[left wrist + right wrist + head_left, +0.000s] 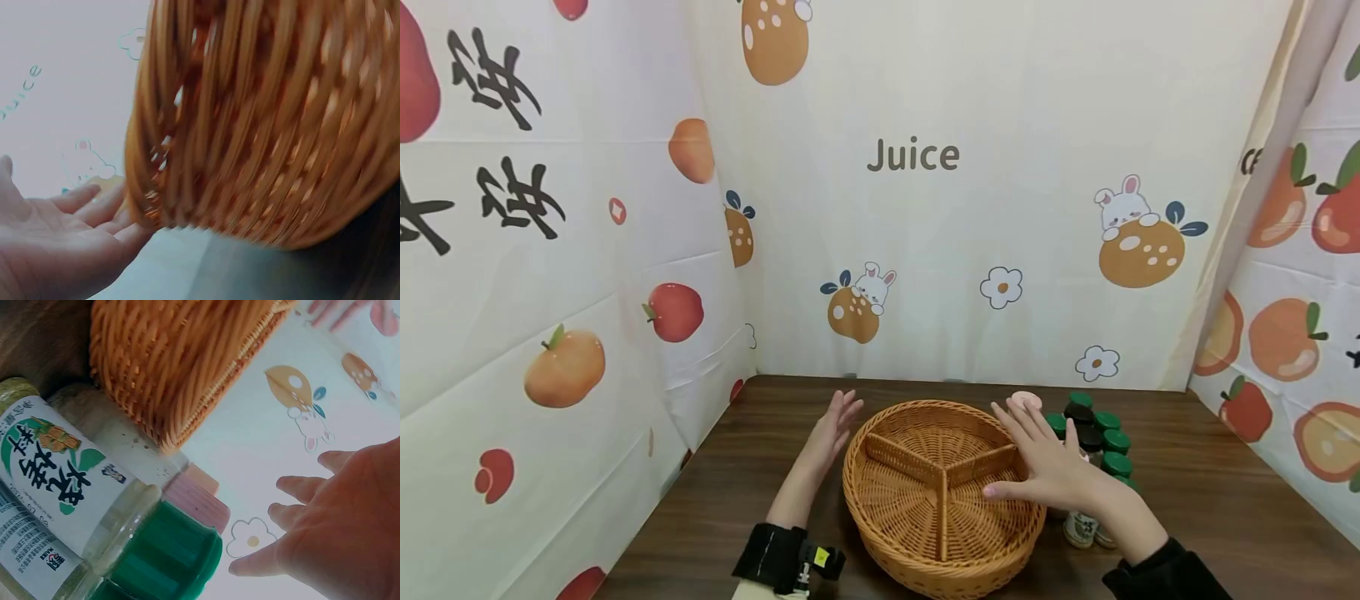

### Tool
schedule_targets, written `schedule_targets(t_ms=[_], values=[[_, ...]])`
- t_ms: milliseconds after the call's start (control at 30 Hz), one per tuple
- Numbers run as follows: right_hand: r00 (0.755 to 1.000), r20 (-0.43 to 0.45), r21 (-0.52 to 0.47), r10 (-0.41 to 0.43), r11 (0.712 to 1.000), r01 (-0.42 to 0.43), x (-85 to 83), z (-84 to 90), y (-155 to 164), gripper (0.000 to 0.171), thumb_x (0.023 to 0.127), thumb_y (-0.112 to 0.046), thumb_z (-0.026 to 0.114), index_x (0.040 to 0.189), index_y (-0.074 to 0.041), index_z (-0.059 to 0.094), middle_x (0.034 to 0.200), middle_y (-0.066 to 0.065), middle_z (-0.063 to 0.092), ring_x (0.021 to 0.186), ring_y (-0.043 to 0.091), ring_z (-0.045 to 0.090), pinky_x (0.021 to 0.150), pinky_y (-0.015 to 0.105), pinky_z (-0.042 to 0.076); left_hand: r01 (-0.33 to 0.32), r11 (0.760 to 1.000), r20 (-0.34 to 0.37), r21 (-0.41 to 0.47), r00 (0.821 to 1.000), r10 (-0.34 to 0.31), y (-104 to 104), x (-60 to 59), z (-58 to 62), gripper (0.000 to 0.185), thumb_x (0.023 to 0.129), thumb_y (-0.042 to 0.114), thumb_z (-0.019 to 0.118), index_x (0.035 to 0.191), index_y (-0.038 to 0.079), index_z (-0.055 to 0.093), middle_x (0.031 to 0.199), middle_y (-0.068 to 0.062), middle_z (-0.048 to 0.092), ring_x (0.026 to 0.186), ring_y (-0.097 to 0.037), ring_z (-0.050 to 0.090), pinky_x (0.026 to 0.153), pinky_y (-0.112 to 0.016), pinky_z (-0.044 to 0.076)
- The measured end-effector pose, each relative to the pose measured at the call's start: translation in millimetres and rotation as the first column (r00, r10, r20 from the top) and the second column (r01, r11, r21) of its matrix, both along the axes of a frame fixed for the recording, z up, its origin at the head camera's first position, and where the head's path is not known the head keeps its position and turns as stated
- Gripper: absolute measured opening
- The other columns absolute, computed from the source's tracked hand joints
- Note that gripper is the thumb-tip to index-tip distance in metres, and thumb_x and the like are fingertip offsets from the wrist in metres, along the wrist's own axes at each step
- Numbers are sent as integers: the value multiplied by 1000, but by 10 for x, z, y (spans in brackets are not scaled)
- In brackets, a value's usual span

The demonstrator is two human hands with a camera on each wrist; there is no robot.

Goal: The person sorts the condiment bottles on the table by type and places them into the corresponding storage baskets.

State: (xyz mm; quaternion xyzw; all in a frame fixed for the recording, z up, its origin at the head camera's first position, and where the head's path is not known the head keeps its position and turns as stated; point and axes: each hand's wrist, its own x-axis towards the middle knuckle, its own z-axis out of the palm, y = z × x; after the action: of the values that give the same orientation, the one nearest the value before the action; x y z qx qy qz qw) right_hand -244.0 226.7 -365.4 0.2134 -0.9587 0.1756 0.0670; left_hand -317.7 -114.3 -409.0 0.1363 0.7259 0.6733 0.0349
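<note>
Both hands had straight, loosely spread fingers and held nothing. The left hand stood just beside the left rim of the round wicker basket, palm facing it. The right hand hovered over the basket's right rim. The three-compartment basket sat on the dark wooden table, with green-capped spice jars clustered just beside its right side.

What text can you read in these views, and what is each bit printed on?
"Juice": on the back curtain.
Large black Chinese characters: on the left curtain, cropped, not read here.
Green Chinese characters: on the label of the green-capped jar, blurred; the small print below is illegible.
Basket: no text.
</note>
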Motion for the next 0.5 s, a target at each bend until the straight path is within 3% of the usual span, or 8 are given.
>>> schedule_targets(t_ms=[100,200,367,500], values=[[1000,12,-44,1,999,-1,-2,31,29,110,78,-66,72,162,-26,13,168,19,10,152,48,6,102,86,-6,13,986,88,168,996,-28,-13,-23,-110,80,105,61,18,159,2,19,162,-23,27,153,-41,16,125,-57,11],[1000,12,-79,-1,997,2,-10,52,69,107,81,-63,71,162,-26,12,168,20,9,153,47,5,101,87,-5,-6,969,121,247,992,-25,9,-39,-208,76,107,56,22,158,0,20,163,-24,24,153,-40,16,125,-56,13],[1000,-11,-182,-5,983,3,-38,75,169,99,86,-53,71,162,-27,13,167,19,15,152,48,7,101,87,0,-21,964,155,265,988,-22,64,-69,-344,58,111,31,30,156,-4,23,162,-25,25,151,-41,21,124,-53,20],[998,-66,-322,-10,947,-12,-56,142,264,83,92,-38,71,159,-25,25,166,19,19,150,52,13,105,84,10,-43,974,163,221,987,6,48,-79,-418,48,109,13,31,154,-5,29,160,-26,28,149,-40,27,123,-51,26]])
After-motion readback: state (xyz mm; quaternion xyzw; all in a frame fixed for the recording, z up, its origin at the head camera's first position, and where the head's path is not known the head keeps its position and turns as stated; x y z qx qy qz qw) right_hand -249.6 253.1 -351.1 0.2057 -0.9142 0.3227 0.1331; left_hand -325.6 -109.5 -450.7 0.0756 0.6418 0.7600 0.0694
